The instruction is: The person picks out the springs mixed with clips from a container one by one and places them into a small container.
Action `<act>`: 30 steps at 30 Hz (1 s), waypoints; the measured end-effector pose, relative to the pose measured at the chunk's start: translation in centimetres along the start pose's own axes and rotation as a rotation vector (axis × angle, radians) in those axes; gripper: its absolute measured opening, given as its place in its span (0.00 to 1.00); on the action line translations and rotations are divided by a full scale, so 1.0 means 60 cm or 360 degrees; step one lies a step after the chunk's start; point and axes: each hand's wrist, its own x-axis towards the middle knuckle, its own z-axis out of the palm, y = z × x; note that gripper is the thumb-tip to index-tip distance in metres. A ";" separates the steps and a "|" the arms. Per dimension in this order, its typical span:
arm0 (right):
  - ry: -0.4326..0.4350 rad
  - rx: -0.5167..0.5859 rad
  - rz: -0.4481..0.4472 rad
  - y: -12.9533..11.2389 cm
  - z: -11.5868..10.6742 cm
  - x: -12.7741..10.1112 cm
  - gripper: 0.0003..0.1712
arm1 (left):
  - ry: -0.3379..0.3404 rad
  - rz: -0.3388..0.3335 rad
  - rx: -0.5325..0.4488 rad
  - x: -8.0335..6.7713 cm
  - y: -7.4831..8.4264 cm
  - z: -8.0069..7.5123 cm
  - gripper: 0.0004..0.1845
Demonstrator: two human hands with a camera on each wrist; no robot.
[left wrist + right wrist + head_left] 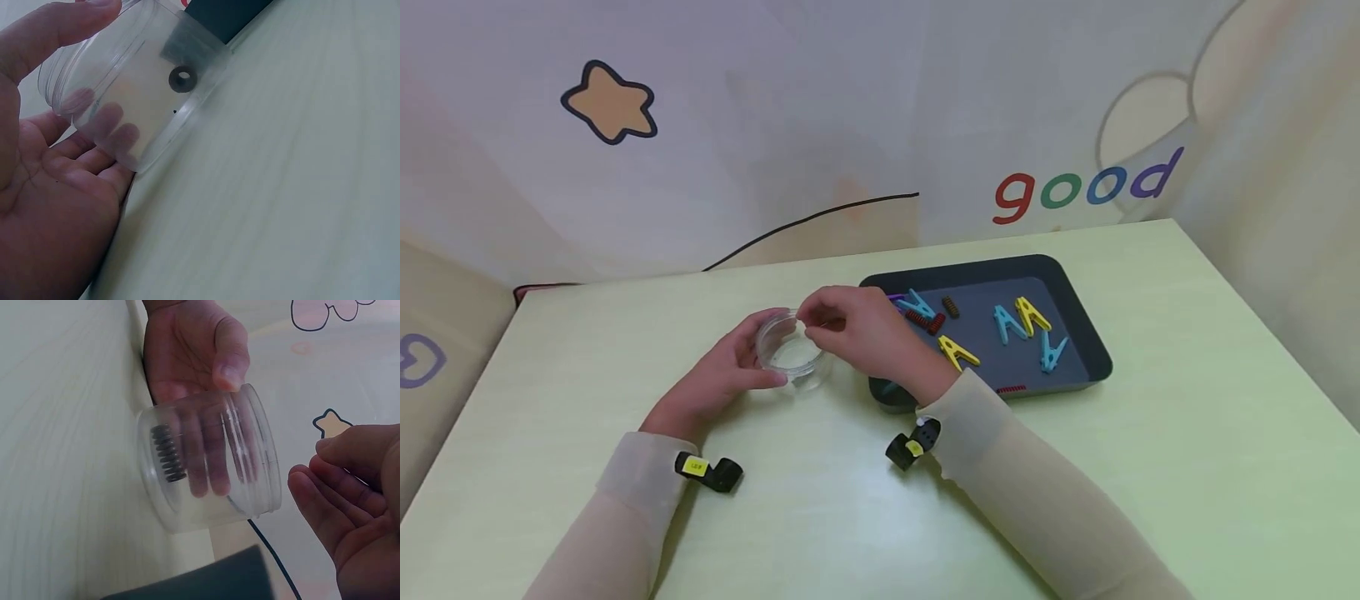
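Green table: left hand grips clear jar (spring inside); right hand's fingers loose.

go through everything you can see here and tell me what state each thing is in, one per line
clear jar: upright on the table, lid off, held
dark spring: lying inside the jar on its bottom
left hand: fingers wrapped round the jar
right hand: above the jar's mouth, holding nothing
black tray: on the table, holding clothespin halves and springs
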 end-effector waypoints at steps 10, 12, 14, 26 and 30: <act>-0.0026 0.0030 0.0099 -0.004 -0.013 -0.001 0.10 | 0.0024 -0.0083 -0.0050 -0.004 0.002 0.002 0.41; -0.0031 0.0042 0.0114 -0.004 -0.015 -0.002 0.11 | 0.0030 -0.0103 -0.0028 -0.006 0.004 0.001 0.41; -0.0016 0.0053 0.0108 -0.005 -0.018 -0.001 0.11 | 0.0048 -0.0120 0.0005 -0.007 0.005 0.001 0.41; 0.0024 0.0085 0.0182 -0.008 -0.052 0.000 0.13 | 0.0036 -0.0074 -0.0043 -0.002 0.016 -0.002 0.40; 0.0003 0.0073 0.0219 -0.012 -0.056 0.002 0.15 | 0.0038 -0.0092 -0.0083 -0.010 0.018 -0.001 0.40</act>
